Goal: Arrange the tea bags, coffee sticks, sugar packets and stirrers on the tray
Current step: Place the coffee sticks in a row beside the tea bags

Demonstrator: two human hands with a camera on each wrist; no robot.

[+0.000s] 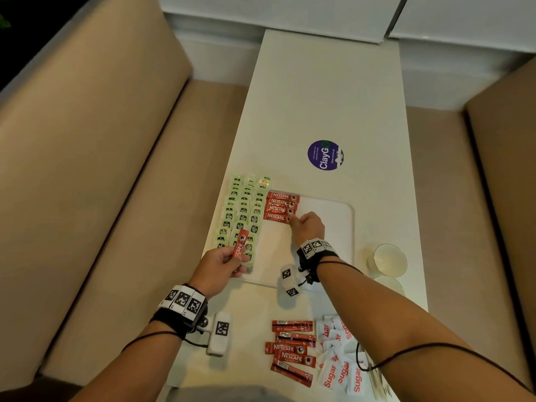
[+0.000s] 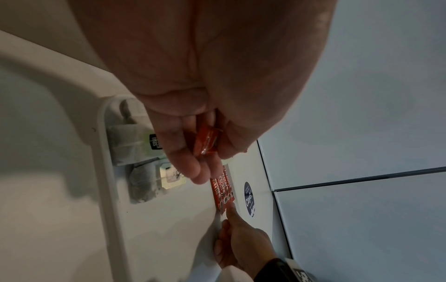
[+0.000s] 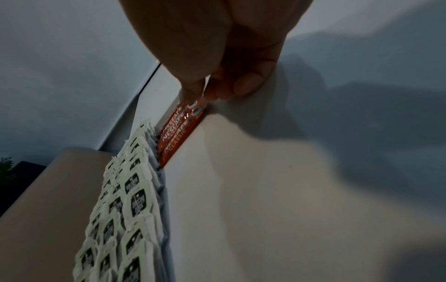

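Note:
A white tray lies mid-table. Rows of green-tagged tea bags fill its left side, seen close in the right wrist view. Several red coffee sticks lie side by side at its far edge. My right hand pinches the right end of the nearest coffee stick between forefinger and thumb. My left hand hovers over the near tea bags and grips another coffee stick, whose crumpled end shows between the fingers.
Loose coffee sticks and sugar packets lie on the table near me, partly under my right forearm. Two glass cups stand right of the tray. A purple sticker marks the table beyond it. Beige benches flank both sides.

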